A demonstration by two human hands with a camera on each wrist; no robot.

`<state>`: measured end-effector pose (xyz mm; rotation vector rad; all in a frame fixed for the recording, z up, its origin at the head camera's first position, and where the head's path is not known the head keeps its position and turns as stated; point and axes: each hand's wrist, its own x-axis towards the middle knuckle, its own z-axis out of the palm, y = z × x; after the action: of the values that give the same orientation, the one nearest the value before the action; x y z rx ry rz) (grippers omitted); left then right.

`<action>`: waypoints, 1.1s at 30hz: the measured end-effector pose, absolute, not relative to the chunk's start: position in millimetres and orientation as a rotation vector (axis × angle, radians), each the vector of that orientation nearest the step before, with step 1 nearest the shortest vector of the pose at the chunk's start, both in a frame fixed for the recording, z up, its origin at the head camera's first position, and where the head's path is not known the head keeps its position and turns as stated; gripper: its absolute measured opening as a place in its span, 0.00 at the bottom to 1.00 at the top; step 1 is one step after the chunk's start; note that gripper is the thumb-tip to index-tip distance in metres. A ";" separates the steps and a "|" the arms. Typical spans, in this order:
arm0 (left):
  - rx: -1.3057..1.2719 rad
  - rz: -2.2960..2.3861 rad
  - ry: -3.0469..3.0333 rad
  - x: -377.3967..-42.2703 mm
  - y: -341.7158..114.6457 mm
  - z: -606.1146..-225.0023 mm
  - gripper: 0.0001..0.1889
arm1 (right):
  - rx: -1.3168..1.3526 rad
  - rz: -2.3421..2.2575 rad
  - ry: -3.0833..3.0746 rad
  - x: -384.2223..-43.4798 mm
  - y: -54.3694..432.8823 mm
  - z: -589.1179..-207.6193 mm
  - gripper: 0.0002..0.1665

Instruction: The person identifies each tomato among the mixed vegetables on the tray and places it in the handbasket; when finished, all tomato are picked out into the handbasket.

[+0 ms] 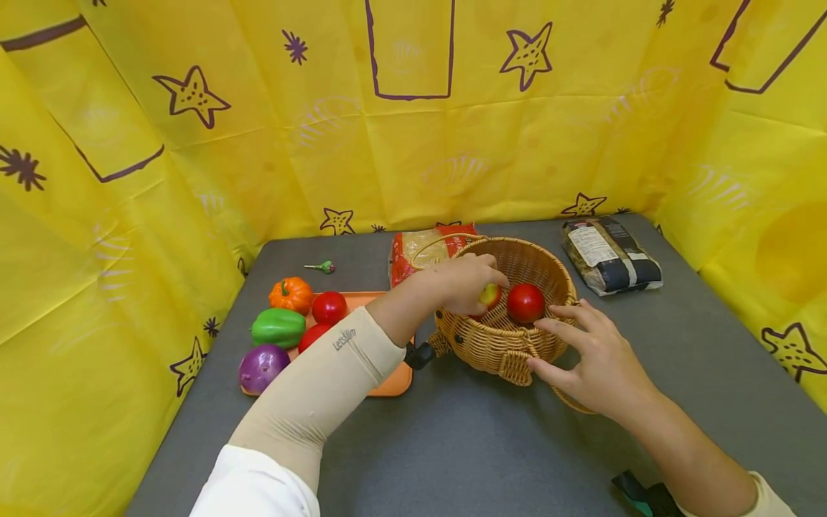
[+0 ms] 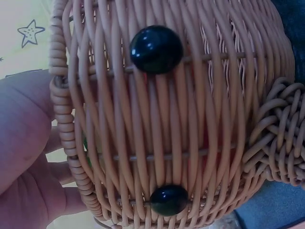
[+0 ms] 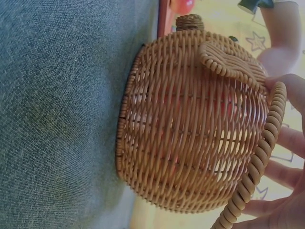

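A round wicker basket [image 1: 478, 348] stands on the grey table, with black bead eyes showing on its side in the left wrist view. My left hand [image 1: 468, 281] reaches over its rim and holds a yellow-and-red apple [image 1: 489, 296] inside, the fingers partly hiding it. Beside that apple lies a red apple [image 1: 525, 303] in the basket. With fingers spread, my right hand [image 1: 597, 359] touches the basket's near right rim, its thumb by the woven ear [image 1: 515, 368]. The wicker handle [image 3: 259, 157] hangs down near the right palm.
On the left, an orange tray [image 1: 394, 384] bears red produce [image 1: 329, 307]. An orange pumpkin [image 1: 291, 295], green pepper [image 1: 278, 328] and purple eggplant-coloured vegetable [image 1: 263, 368] lie at its left side. Behind are a lollipop-like item [image 1: 323, 266], a red-and-clear packet [image 1: 403, 262] and a dark packaged bag [image 1: 610, 255].
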<state>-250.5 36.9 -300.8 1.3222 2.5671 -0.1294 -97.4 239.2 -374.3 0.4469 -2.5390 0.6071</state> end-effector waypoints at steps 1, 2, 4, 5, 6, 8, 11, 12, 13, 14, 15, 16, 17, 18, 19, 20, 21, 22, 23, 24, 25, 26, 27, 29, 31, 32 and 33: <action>1.323 -0.126 2.567 -250.3 37.0 -301.4 0.29 | 0.446 0.604 -2.540 -97.2 239.2 -374.0 0.30; 1.325 -0.125 2.569 -250.1 37.1 -301.9 0.29 | 0.446 0.603 -2.542 -97.2 239.3 -374.1 0.30; 1.330 -0.123 2.569 -249.8 37.1 -302.5 0.30 | 0.445 0.599 -2.545 -97.2 239.5 -374.3 0.30; 1.334 -0.123 2.569 -249.6 36.9 -302.5 0.31 | 0.443 0.597 -2.548 -96.9 239.3 -374.4 0.30; 1.334 -0.120 2.568 -249.3 36.7 -302.5 0.31 | 0.441 0.599 -2.551 -97.1 239.2 -374.4 0.30; 1.341 -0.115 2.570 -248.8 35.9 -302.0 0.32 | 0.439 0.600 -2.555 -97.0 238.8 -374.3 0.30; 1.351 -0.085 2.570 -247.8 33.9 -299.9 0.33 | 0.442 0.603 -2.554 -96.8 238.2 -373.9 0.30; 1.350 -0.073 2.570 -247.4 32.9 -298.8 0.33 | 0.443 0.603 -2.553 -96.8 238.2 -373.6 0.30; 1.354 -0.064 2.571 -247.0 31.9 -297.2 0.33 | 0.444 0.601 -2.552 -96.8 238.3 -373.6 0.31; 1.355 -0.058 2.572 -246.4 30.5 -295.0 0.32 | 0.443 0.603 -2.553 -96.6 238.3 -373.4 0.31; 1.357 -0.044 2.573 -245.8 29.0 -292.9 0.33 | 0.445 0.602 -2.553 -96.7 238.4 -373.3 0.31; 1.357 -0.035 2.576 -245.5 27.1 -291.0 0.33 | 0.443 0.603 -2.554 -96.7 238.5 -373.2 0.31; 1.355 -0.029 2.578 -245.1 24.8 -288.6 0.33 | 0.441 0.601 -2.556 -96.8 238.4 -373.3 0.31; 1.351 -0.017 2.580 -244.8 22.4 -286.2 0.33 | 0.439 0.599 -2.558 -96.9 238.5 -373.3 0.31; 1.349 -0.008 2.583 -244.7 19.3 -284.2 0.33 | 0.437 0.598 -2.560 -97.1 238.4 -373.4 0.31; 1.345 -0.001 2.591 -244.7 16.0 -282.6 0.33 | 0.437 0.598 -2.561 -97.1 238.2 -373.5 0.30; 1.343 0.008 2.597 -245.2 12.2 -281.6 0.33 | 0.438 0.597 -2.561 -97.5 238.2 -373.5 0.30; 1.340 0.013 2.602 -245.8 8.0 -280.7 0.33 | 0.438 0.596 -2.562 -97.6 238.1 -373.5 0.30; 1.332 0.022 2.605 -246.3 3.6 -279.7 0.33 | 0.439 0.595 -2.563 -97.7 238.0 -373.4 0.29; 1.322 0.035 2.608 -247.3 -0.8 -279.7 0.33 | 0.440 0.595 -2.563 -97.7 238.0 -373.3 0.29; 1.317 0.032 2.613 -248.5 -5.6 -279.9 0.33 | 0.442 0.597 -2.562 -97.5 237.9 -372.9 0.29; 1.304 0.039 2.616 -249.8 -10.5 -280.2 0.34 | 0.444 0.599 -2.561 -97.4 237.8 -372.7 0.29; 1.290 0.044 2.616 -251.2 -15.6 -280.8 0.34 | 0.446 0.601 -2.559 -97.2 237.7 -372.4 0.29; 1.257 0.046 2.618 -254.2 -26.3 -282.2 0.34 | 0.448 0.604 -2.556 -96.9 237.5 -372.0 0.29; 1.229 0.033 2.624 -257.2 -37.5 -283.5 0.35 | 0.448 0.606 -2.554 -96.9 237.5 -371.9 0.29; 1.206 0.032 2.629 -258.5 -43.4 -284.2 0.35 | 0.447 0.605 -2.553 -97.0 237.6 -371.9 0.29; 1.186 0.027 2.635 -259.8 -49.1 -284.8 0.35 | 0.447 0.604 -2.553 -97.2 237.7 -371.9 0.29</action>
<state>-259.8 -49.1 -284.8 1.1860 2.6350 0.0274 -97.2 237.7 -371.9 0.4468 -2.5526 0.6040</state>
